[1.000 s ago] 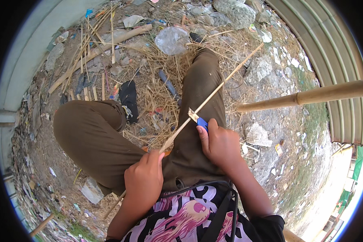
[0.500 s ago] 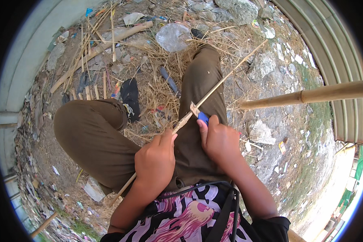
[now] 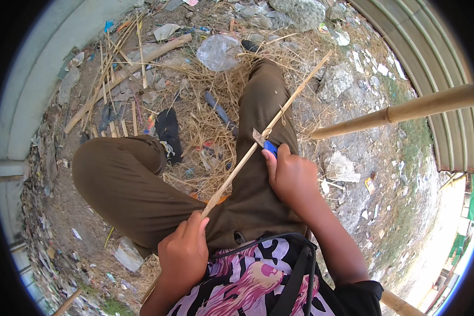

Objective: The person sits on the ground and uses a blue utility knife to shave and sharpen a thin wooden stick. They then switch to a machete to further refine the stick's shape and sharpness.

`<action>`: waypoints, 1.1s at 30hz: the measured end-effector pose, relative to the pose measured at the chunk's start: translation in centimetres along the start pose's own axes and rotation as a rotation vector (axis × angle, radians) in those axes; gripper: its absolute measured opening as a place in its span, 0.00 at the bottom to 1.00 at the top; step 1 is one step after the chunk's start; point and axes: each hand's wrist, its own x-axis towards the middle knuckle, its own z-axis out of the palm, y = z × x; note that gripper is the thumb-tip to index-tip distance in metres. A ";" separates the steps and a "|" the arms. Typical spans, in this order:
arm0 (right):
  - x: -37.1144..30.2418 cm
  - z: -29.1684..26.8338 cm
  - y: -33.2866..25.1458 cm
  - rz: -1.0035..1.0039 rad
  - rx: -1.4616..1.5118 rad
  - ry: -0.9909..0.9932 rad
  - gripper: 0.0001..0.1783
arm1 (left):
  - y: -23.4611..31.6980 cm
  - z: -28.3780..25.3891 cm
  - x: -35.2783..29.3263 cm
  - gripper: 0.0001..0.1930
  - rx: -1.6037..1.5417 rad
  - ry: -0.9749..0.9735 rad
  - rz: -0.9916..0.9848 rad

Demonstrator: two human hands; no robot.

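Your left hand (image 3: 183,254), gripping the stick (image 3: 231,176), has drawn back — right hand (image 3: 295,178) clasps the knife (image 3: 269,146), new shaving (image 3: 267,131) suggesting it bites

A hand could pass between the brown-trousered left leg (image 3: 118,168) and brown-trousered right leg (image 3: 263,100), over yellow dry straw (image 3: 194,108). The long, thin, pale wooden strip (image 3: 230,179) bars the way slantwise over the right leg, a blue-handled, metal-bladed cutter (image 3: 269,148) against it. Farther right, a thick tan bamboo pole (image 3: 405,109) blocks passage.
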 end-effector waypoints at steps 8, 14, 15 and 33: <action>0.5 0.4 0.9 0.043 -0.083 0.084 0.27 | -2.7 -0.7 -5.7 0.08 0.043 0.057 0.055; -0.6 0.0 -0.4 0.033 0.016 0.036 0.24 | -3.8 -0.5 -6.5 0.09 -0.051 0.062 0.014; -0.4 -0.2 -0.2 0.021 0.046 0.040 0.24 | -3.4 0.0 -5.6 0.09 -0.073 0.070 0.019; -0.1 -0.5 -0.8 -0.080 0.097 -0.077 0.26 | 1.2 4.3 7.5 0.17 0.003 0.067 0.073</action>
